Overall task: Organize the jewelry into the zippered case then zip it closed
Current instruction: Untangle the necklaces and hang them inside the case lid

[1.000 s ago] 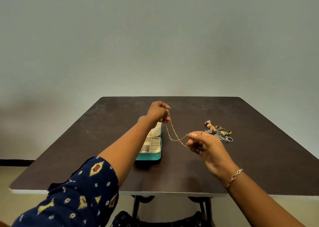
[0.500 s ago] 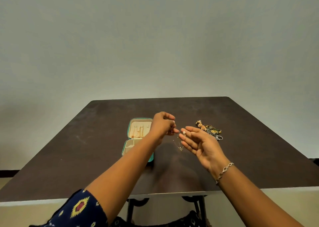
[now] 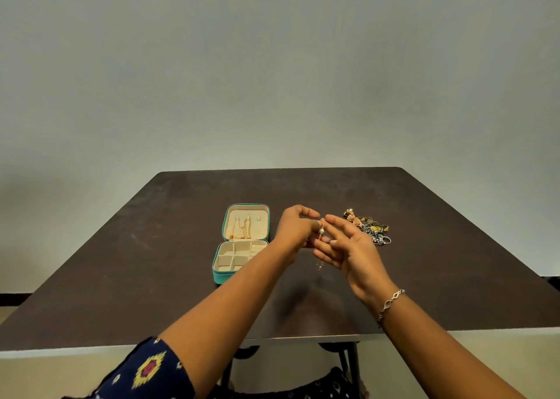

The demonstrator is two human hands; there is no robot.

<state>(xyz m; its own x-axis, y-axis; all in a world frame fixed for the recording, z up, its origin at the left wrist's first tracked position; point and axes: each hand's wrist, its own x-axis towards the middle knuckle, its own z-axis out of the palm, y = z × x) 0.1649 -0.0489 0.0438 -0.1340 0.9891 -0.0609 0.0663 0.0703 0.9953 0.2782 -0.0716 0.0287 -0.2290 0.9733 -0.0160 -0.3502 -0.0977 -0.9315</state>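
Sleeve [image 3: 145, 371]: dark blue cloth with a yellow and pink print, at the lower left, on the left arm.
Table [image 3: 121, 262]: dark brown top with rounded far corners; black legs show under the near edge.
Zippered case [image 3: 242, 241]: teal outside, cream lining, lying open left of the table's middle. The lid lies flat toward the far edge with gold chains [image 3: 242, 230] draped inside it. The near half is split into small compartments; what lies in them cannot be made out, and the left forearm covers its right near corner.
Left hand [image 3: 294, 232]: raised over the table's middle, just right of the case, fingers curled and thumb and forefinger pinched on the top of the thin gold chain.
Thin gold chain [image 3: 320, 238]: hangs down between the two hands, with a white pearl bead near the top and a small clear piece at its lower end, above the table.
Right hand [image 3: 348, 253]: palm turned toward the left hand, fingers spread and loosely extended, fingertips touching or just beside the chain; it grips nothing that can be seen.
Bracelet [image 3: 391, 303]: silver links on the right wrist.
Loose jewelry pile [image 3: 368, 225]: gold, green and silver pieces heaped on the table right of the hands, toward the far right; single items are too small to tell apart.
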